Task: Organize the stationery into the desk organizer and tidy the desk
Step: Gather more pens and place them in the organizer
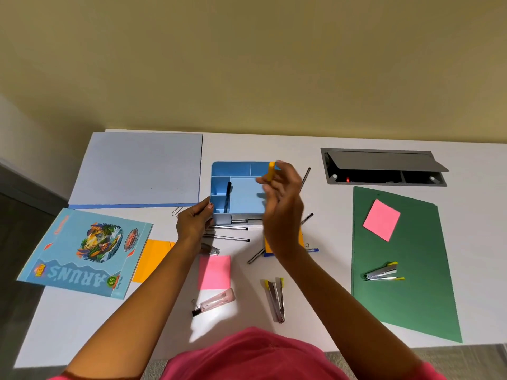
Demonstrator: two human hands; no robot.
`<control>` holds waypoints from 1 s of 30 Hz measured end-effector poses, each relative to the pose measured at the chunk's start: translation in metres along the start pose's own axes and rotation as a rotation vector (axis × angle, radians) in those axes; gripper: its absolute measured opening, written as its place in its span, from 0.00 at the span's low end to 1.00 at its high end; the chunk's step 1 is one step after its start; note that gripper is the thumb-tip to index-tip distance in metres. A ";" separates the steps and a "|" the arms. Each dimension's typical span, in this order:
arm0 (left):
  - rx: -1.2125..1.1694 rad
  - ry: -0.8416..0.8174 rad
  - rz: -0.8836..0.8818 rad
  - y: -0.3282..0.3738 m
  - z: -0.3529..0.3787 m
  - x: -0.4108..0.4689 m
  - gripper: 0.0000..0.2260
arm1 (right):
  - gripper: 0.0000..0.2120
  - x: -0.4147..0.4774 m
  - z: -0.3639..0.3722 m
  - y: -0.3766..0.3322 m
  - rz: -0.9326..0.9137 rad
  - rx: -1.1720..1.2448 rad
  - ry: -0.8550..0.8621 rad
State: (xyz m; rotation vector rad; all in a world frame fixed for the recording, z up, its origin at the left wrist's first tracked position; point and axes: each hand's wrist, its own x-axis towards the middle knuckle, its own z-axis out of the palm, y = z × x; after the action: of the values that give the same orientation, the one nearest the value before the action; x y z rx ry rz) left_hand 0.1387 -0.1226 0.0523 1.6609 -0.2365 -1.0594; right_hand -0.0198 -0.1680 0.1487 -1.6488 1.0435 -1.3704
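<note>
White desk (315,303) against a beige wall: a person's right hand (282,198) hangs above the blue organizer (236,170), fingertips pinching a small yellow piece (271,170), too blurred to identify. Just below and left of that pinch, the left hand (193,222) grips the organizer's near corner, thumb on its wall. A black pen (227,197) leans in a slot between the two hands. The step likely goes best by lowering the piece well into a free compartment before letting go, with the tray braced.
</note>
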 end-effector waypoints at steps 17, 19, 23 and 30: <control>0.020 0.012 0.017 0.004 0.001 -0.003 0.17 | 0.21 -0.003 0.049 0.043 0.154 -0.415 -0.587; 0.025 0.016 0.018 0.004 0.001 -0.003 0.17 | 0.21 -0.004 0.049 0.049 0.123 -0.417 -0.556; 0.040 0.014 0.023 0.004 0.000 -0.004 0.17 | 0.18 -0.006 0.050 0.056 0.133 -0.352 -0.513; 0.049 0.021 0.013 0.001 0.000 -0.001 0.17 | 0.14 -0.016 0.026 0.051 -0.192 -0.455 -0.370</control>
State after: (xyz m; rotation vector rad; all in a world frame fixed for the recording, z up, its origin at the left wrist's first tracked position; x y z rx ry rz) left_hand 0.1390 -0.1224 0.0536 1.7116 -0.2614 -1.0329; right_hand -0.0019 -0.1726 0.0916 -2.2826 1.0414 -0.9221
